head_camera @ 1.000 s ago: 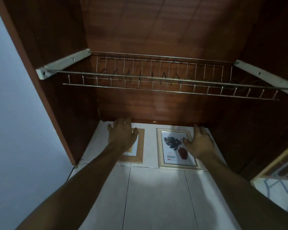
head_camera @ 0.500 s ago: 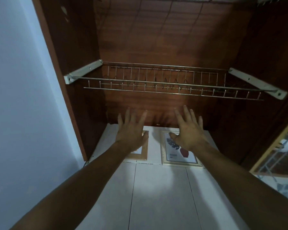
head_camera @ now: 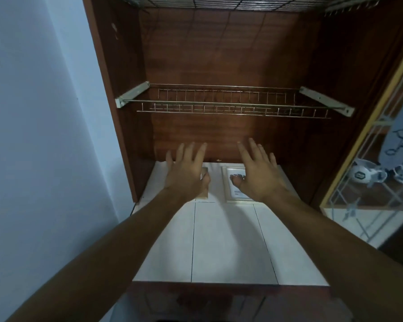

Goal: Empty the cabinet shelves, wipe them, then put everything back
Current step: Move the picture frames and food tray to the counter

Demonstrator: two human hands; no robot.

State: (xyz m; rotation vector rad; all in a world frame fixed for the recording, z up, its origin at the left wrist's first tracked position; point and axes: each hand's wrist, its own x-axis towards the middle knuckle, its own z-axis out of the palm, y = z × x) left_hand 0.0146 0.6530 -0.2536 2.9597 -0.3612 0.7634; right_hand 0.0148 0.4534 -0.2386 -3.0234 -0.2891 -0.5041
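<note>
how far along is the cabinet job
Done: the wire rack is bare. In hand: nothing; left hand and right hand spread open over a wooden frame and a pale frame on the tiled base. Left: no cloth shows, so wiping and restocking look pending.

Our left hand (head_camera: 186,176) and right hand (head_camera: 261,176) gripped the picture frames (head_camera: 232,184) a second ago. Now their fingers (head_camera: 192,152) are spread straight. Our view has pulled back, exposing the desk (head_camera: 226,247) front edge and the upper wire rack (head_camera: 242,2).
</note>
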